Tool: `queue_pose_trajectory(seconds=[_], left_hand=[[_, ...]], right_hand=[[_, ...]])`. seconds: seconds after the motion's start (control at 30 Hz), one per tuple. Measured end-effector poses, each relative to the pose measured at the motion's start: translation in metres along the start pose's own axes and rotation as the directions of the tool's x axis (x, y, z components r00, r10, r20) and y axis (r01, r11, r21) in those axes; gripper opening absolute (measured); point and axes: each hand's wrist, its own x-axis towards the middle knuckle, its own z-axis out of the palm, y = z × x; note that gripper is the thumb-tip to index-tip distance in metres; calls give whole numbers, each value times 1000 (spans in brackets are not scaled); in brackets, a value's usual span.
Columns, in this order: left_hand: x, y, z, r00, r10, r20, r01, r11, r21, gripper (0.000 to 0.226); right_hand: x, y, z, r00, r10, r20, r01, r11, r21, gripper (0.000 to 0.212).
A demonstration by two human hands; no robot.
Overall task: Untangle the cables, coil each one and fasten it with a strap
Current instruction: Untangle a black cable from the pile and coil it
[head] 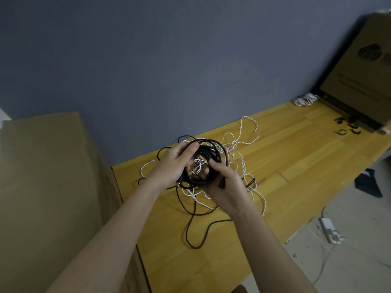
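Your left hand (175, 163) and right hand (226, 182) both grip a black cable coil (208, 154), fingers curled round opposite sides, held just above the wooden table (296, 157). White cables (239, 144) tangle through and beneath it. Black straps (347, 127) lie well apart, near a cardboard box (364, 77).
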Motion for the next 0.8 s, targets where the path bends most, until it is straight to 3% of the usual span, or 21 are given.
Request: queue_pose_trajectory(seconds=[0.07, 0.2, 0.3, 0.33, 0.4, 0.47, 0.5, 0.53, 0.6, 0.67, 0.8], left_hand=[[1, -3, 4, 997, 71, -39, -66, 992, 111, 31], [5, -1, 9, 986, 152, -70, -128, 955, 267, 34], [10, 1, 5, 991, 127, -29, -115, 958, 261, 32], [11, 1, 3, 993, 114, -19, -105, 960, 258, 32], [12, 0, 1, 996, 90, -11, -84, 960, 266, 36], [13, 1, 1, 996, 82, -23, -72, 955, 287, 37], [13, 2, 1, 996, 87, -35, -73, 952, 296, 34], [13, 3, 2, 994, 97, -49, -78, 952, 295, 29], [13, 5, 3, 990, 119, -73, -95, 957, 274, 24], [11, 7, 4, 991, 118, -65, -99, 966, 240, 23], [8, 10, 9, 996, 94, -3, -93, 983, 156, 46]], right_hand=[[0, -3, 1, 999, 26, -30, -29, 995, -97, 14], [4, -12, 0, 997, 57, -53, -70, 958, -278, 53], [6, -15, -9, 970, -169, -175, 64, 870, -489, 51], [6, -17, -12, 937, -302, -175, 135, 776, -616, 50], [6, -24, -19, 860, -507, -58, 226, 481, -847, 53], [9, -27, -23, 835, -545, 77, 203, 175, -963, 47], [11, -26, -23, 851, -516, 95, 171, 102, -980, 46], [13, -23, -21, 884, -462, 66, 131, 109, -985, 49], [15, -17, -14, 950, -311, -6, 80, 261, -962, 61], [16, -13, -7, 971, -239, 2, 103, 411, -906, 70], [16, -9, -3, 952, -304, 16, 206, 604, -770, 35]])
